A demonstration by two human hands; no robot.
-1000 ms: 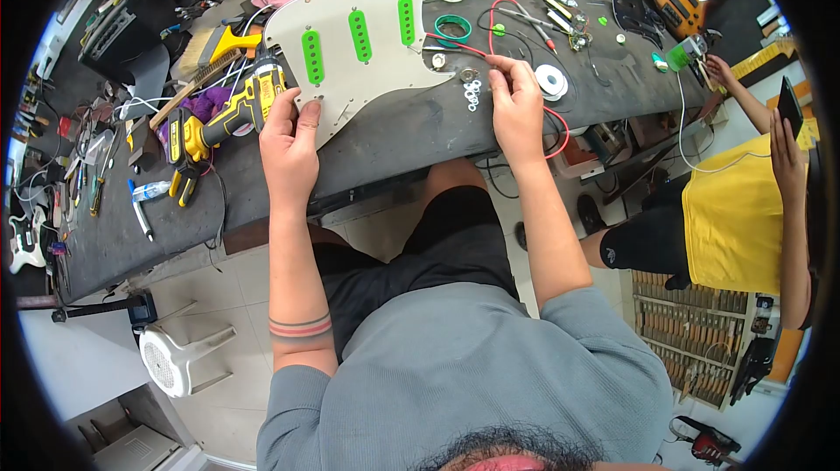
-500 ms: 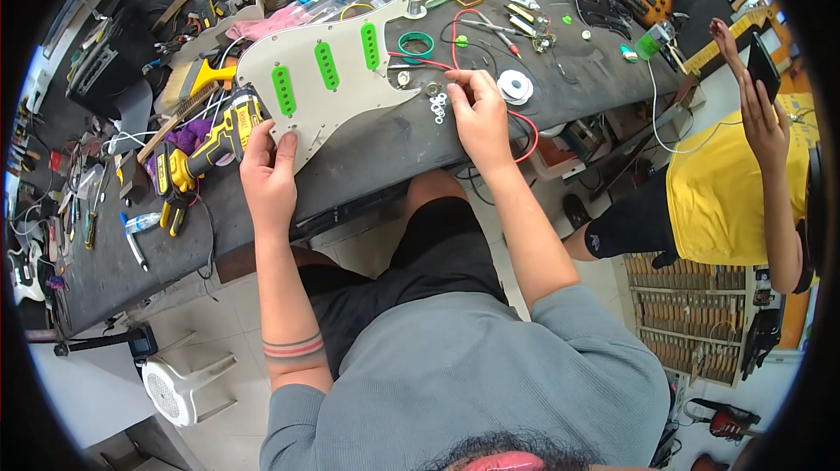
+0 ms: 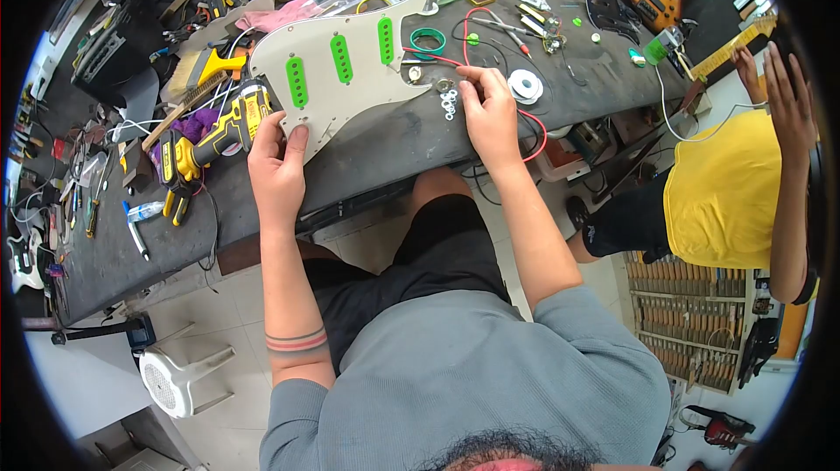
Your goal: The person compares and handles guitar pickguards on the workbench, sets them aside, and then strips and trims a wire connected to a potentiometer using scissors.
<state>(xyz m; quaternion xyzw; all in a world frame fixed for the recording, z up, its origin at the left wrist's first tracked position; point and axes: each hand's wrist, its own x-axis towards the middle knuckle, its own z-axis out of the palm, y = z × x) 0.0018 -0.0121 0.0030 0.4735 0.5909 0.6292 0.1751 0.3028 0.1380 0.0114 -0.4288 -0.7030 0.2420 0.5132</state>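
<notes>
A white electric guitar pickguard (image 3: 346, 108) with three green pickups (image 3: 341, 59) stands tilted over the dark bench. My left hand (image 3: 278, 156) grips its lower left edge, thumb on the front face. My right hand (image 3: 488, 112) is closed above the bench, right of the pickguard, thumb and fingers drawn together. Whatever sits between those fingers is too small or hidden to make out. Just left of that hand lies a small pile of metal nuts or washers (image 3: 450, 105). A yellow cordless drill (image 3: 214, 134) rests beside my left hand.
A solder spool (image 3: 525, 87), green tape roll (image 3: 428, 42) and red cable (image 3: 542, 130) lie on the bench (image 3: 376, 169). A wide brush (image 3: 197, 68) and tools crowd the left. At right stands a person in a yellow shirt (image 3: 722, 191); a white stool (image 3: 171, 381) is below left.
The view has shifted slightly, moving the bench scene a little rightward. Both my hands keep nearly the same pose. The other person's raised hands have moved, and the phone no longer shows clearly.
</notes>
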